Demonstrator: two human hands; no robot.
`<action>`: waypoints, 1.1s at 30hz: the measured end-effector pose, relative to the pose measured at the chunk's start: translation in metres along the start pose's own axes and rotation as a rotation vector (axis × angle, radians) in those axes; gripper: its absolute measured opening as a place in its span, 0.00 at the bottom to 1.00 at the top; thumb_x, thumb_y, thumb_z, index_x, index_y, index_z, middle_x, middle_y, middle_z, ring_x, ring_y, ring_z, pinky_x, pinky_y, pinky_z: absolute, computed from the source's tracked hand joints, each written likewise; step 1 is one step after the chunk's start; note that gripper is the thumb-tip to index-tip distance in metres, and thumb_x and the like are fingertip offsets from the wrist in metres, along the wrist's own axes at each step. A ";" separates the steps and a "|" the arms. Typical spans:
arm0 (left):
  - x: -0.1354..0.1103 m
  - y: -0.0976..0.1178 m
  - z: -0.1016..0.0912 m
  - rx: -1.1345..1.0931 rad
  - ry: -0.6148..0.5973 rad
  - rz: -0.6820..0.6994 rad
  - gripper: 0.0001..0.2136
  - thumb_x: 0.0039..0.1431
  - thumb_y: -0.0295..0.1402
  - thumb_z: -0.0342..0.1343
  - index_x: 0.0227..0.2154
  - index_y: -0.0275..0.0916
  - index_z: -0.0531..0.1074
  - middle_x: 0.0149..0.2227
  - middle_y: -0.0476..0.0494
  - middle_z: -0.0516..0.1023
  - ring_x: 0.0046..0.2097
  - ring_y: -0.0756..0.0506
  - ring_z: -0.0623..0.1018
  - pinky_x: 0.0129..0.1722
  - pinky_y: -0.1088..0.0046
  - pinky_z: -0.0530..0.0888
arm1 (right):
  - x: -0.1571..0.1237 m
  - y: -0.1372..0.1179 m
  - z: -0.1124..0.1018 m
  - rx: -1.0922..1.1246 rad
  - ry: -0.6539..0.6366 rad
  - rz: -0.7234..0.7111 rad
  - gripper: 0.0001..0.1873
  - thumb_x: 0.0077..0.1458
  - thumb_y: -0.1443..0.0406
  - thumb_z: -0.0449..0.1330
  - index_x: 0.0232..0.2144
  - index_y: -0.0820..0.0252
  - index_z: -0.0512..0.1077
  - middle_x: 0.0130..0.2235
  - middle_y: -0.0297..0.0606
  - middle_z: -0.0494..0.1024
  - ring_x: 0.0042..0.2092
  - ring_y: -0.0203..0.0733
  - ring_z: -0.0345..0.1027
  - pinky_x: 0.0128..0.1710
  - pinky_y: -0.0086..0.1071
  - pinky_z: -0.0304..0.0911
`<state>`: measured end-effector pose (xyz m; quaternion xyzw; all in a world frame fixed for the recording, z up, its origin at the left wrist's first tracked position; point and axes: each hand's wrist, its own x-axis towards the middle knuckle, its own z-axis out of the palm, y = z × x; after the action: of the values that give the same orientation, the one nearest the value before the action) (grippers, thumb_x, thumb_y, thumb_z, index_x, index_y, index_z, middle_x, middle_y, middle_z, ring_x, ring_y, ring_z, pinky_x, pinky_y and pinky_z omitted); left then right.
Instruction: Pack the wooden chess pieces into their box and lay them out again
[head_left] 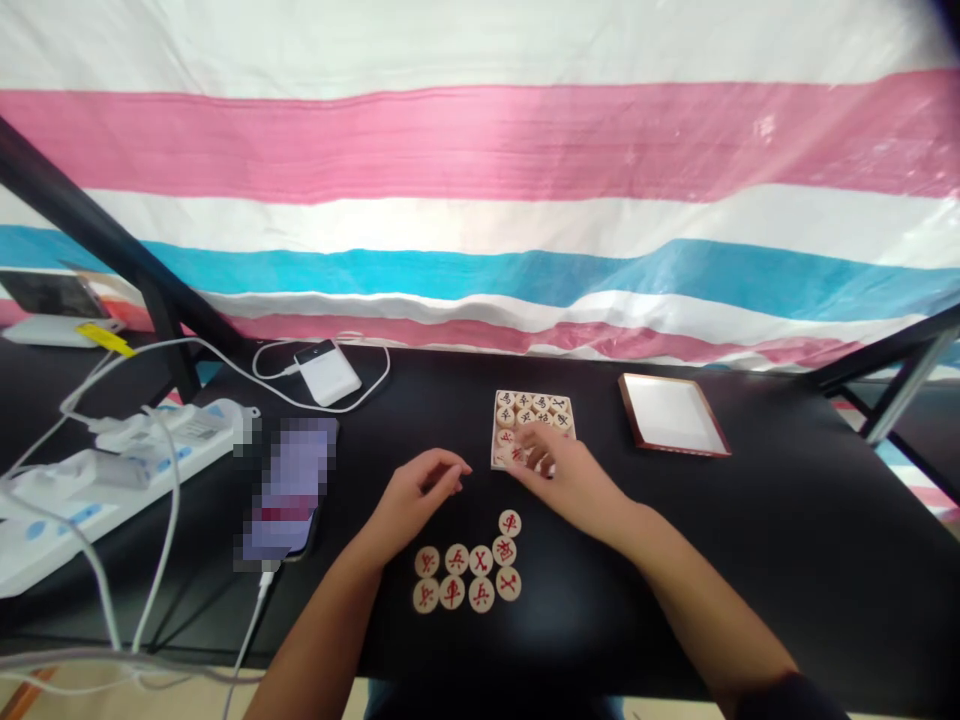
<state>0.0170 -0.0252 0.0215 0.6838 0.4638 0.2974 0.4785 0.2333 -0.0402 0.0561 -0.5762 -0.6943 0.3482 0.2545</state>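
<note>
A small open box [493,430] holds round wooden Chinese chess pieces, with black-marked ones in the back rows and red-marked ones in front. My right hand [559,470] reaches over the box's front part, thumb and fingers around a red-marked Chinese chess piece [516,455]; the hand hides several others. Left of the box, my left hand [424,495] rests near the table with fingers curled and thumb close to the index finger; nothing shows in it. Closer to me lie several loose red-marked pieces [481,594], face up in two rows, with one piece [510,523] farther back.
A box lid [675,412] lies inside up at right on the black table [750,560]. To the left are a phone [289,490] on a cable, a white power bank [330,375] and a power strip [67,520] with cords. A striped sheet [480,150] hangs behind.
</note>
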 end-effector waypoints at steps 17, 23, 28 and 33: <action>0.002 0.001 -0.002 0.119 -0.028 0.014 0.10 0.58 0.37 0.48 0.33 0.39 0.71 0.30 0.47 0.73 0.31 0.49 0.74 0.34 0.72 0.70 | 0.018 0.032 -0.025 -0.573 0.069 0.444 0.11 0.45 0.66 0.58 0.34 0.59 0.65 0.35 0.41 0.72 0.37 0.44 0.68 0.29 0.31 0.56; -0.001 -0.001 -0.004 0.191 -0.195 0.098 0.08 0.57 0.36 0.50 0.37 0.40 0.70 0.36 0.46 0.73 0.36 0.48 0.72 0.37 0.71 0.70 | 0.017 0.027 -0.029 -0.592 0.049 0.490 0.13 0.46 0.65 0.58 0.36 0.60 0.62 0.36 0.43 0.73 0.38 0.46 0.69 0.28 0.31 0.55; -0.005 0.004 0.010 0.299 -0.439 0.300 0.13 0.55 0.33 0.54 0.45 0.45 0.68 0.46 0.45 0.68 0.48 0.46 0.65 0.50 0.67 0.64 | 0.021 0.032 -0.029 -0.586 0.035 0.516 0.12 0.46 0.64 0.58 0.35 0.60 0.62 0.36 0.44 0.73 0.39 0.46 0.69 0.29 0.31 0.55; -0.007 0.003 0.029 0.362 -0.464 0.371 0.13 0.60 0.29 0.48 0.46 0.45 0.68 0.48 0.45 0.67 0.48 0.46 0.64 0.51 0.66 0.62 | 0.020 0.036 -0.031 -0.532 0.059 0.460 0.11 0.45 0.64 0.58 0.32 0.60 0.61 0.34 0.41 0.73 0.37 0.44 0.68 0.30 0.30 0.55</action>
<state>0.0399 -0.0431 0.0142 0.8796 0.2557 0.1290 0.3798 0.2750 -0.0115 0.0471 -0.7733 -0.6052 0.1865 0.0302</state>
